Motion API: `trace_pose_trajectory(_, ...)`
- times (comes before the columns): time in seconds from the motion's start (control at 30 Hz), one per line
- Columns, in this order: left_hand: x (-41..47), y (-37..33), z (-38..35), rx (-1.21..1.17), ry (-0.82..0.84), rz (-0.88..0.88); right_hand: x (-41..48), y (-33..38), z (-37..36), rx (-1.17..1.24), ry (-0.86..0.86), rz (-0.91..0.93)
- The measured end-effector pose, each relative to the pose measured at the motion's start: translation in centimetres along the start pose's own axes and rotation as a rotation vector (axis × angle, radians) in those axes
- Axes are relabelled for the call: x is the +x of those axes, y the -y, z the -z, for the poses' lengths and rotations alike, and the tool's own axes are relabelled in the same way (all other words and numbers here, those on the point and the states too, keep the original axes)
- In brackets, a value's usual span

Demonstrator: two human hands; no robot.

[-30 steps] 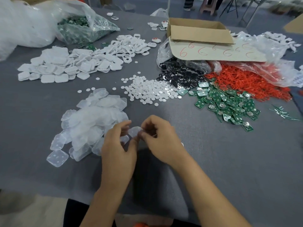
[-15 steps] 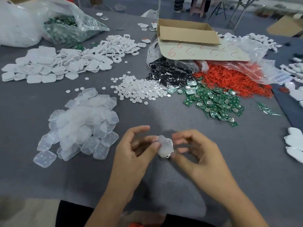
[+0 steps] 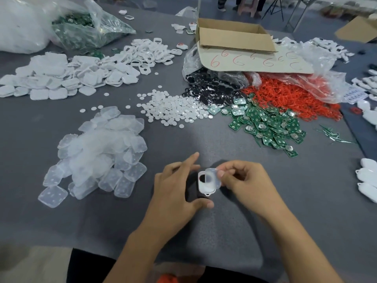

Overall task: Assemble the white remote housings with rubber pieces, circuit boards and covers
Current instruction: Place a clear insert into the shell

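Centrally, just above a grey surface (image 3: pixel 285 211), a person holds a white housing (image 3: pixel 204 185) between both hands. The left hand (image 3: pixel 175 188) grasps the housing at its left edge with curled fingers, index finger pointing straight out, thumb lying just below the housing's small loop. The right hand (image 3: pixel 244 180) pinches a translucent rubber piece (image 3: pixel 213 177) between thumb and fingertips, laid over the housing's upper right part. A dark round opening shows in the housing beside it.

To the left lies a heap of rubber pieces (image 3: pixel 102 150), loose on the surface. Beyond the hands is a scatter of small white discs (image 3: pixel 173 109), and to its right a pile of green circuit boards (image 3: pixel 269 123). Behind these, a clear plastic bag (image 3: pixel 224 76) lies open on its side, spilling black round pieces (image 3: pixel 204 88) and red rings (image 3: pixel 285 94). A cardboard sheet (image 3: pixel 255 60) with red sixes rests on the bag, and an open cardboard box (image 3: pixel 234 37) stands on it; its contents cannot be seen.

At far left are white covers (image 3: pixel 51 78) and open white frames (image 3: pixel 146 52) in loose heaps. Another clear bag (image 3: pixel 85 27) behind them holds more green boards, beside a bulky white bag (image 3: pixel 20 23). Closed white remotes (image 3: pixel 367 176) lie at the right edge.
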State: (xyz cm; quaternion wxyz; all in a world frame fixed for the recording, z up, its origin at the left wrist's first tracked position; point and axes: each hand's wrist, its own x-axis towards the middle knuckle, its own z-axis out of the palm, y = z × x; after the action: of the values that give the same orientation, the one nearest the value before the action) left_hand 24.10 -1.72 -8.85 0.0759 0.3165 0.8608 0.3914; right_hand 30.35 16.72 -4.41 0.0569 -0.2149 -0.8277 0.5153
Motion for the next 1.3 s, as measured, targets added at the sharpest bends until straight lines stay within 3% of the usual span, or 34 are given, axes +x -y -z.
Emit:
trace_pose_trajectory(0.4, 0.0, 0.6, -0.6, 0.008, -0.057, -0.002, -0.1, -0.7, -1.7, -0.07, -0.057, 0.01)
trace_pose_trajectory(0.63, 0.1, 0.7, -0.7, 0.019, -0.071, -0.008, -0.8, -1.3, -1.7, -0.362, -0.094, 0.266)
trace_pose_trajectory(1.3, -0.1, 0.6, -0.7, 0.063, -0.077, -0.008, -1.9, -3.0, -2.5, -0.212, -0.165, 0.348)
